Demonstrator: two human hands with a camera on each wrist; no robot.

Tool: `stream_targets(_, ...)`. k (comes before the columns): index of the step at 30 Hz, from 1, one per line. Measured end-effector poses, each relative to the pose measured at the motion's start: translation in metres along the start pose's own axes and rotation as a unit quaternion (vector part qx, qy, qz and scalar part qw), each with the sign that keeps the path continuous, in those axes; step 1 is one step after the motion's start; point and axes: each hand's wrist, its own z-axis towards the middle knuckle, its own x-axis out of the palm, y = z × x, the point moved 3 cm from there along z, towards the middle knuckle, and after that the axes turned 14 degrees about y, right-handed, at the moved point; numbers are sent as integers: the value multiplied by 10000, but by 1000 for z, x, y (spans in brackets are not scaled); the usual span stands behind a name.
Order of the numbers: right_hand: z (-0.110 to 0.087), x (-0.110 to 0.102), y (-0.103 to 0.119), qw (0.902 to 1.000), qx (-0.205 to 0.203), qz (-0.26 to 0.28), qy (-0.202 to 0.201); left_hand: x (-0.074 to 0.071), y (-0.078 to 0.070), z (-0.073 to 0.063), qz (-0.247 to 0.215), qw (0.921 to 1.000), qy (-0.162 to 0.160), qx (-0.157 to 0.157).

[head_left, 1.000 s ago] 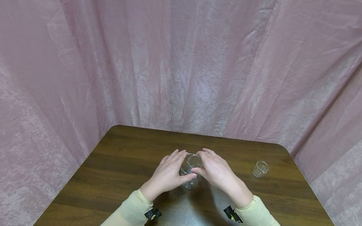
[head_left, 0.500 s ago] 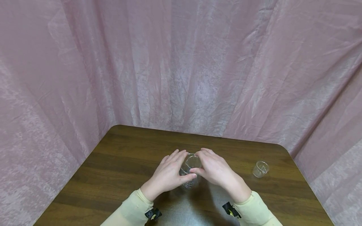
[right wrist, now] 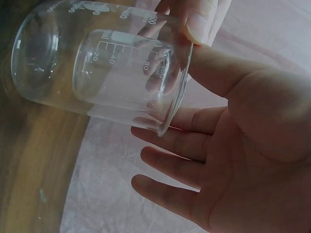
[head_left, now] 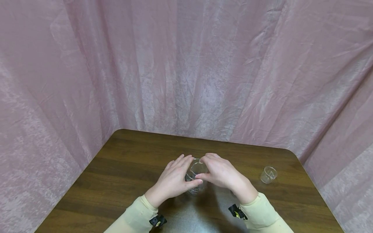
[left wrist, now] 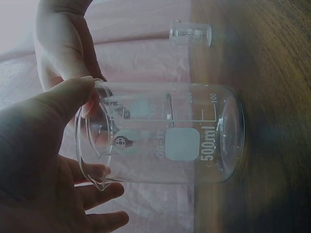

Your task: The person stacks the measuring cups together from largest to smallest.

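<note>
A clear glass beaker marked 500 ml stands upright on the table between both hands. My left hand grips it around the rim, thumb on the near side and fingers on the far side. Inside it hangs a smaller graduated glass beaker, its base above the larger one's bottom in the right wrist view. My right hand holds this smaller beaker near its rim between thumb and fingers. The two thumbs meet or nearly meet in the head view. Part of both rims is hidden behind the hands.
A third, little glass beaker stands on the right side of the brown wooden table. Pink curtains hang behind the table's back edge and along its sides.
My right hand has shifted slightly left, and the smaller beaker's rim has moved with it over the large beaker. My left hand and the third beaker have stayed put.
</note>
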Motion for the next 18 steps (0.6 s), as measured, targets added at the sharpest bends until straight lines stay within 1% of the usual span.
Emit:
stream_targets(9, 5, -2, -1, 9997, -78, -178, 172, 0, 0, 0, 9, 10000, 49, -28)
stream_targets(18, 11, -3, -2, 9994, -36, -196, 274, 0, 0, 0, -19, 9999, 97, -84)
